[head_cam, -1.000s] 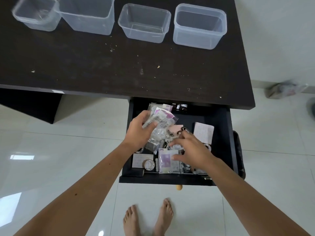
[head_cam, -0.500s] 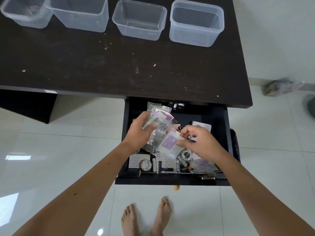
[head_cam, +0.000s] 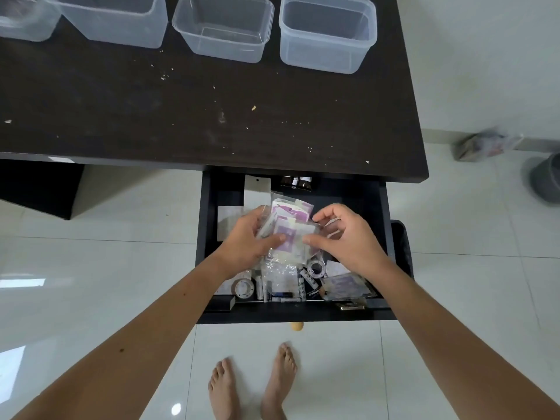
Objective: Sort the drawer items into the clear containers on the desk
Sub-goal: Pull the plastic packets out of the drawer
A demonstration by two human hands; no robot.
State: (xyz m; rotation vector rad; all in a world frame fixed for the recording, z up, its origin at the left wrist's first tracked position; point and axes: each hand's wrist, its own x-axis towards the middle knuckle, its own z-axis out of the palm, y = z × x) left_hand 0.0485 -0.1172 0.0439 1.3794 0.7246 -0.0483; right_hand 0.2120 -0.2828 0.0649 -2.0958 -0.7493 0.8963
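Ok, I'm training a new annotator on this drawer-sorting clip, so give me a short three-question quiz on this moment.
1. True or false: the clear containers on the desk already hold sorted items.
2. What do the left hand and right hand hold together? A) a tape roll B) a bundle of clear plastic packets C) a battery
3. Fill in: the tape roll lies in the near-____ corner of the drawer.

Key: 1 false, they look empty; 2 B; 3 left.
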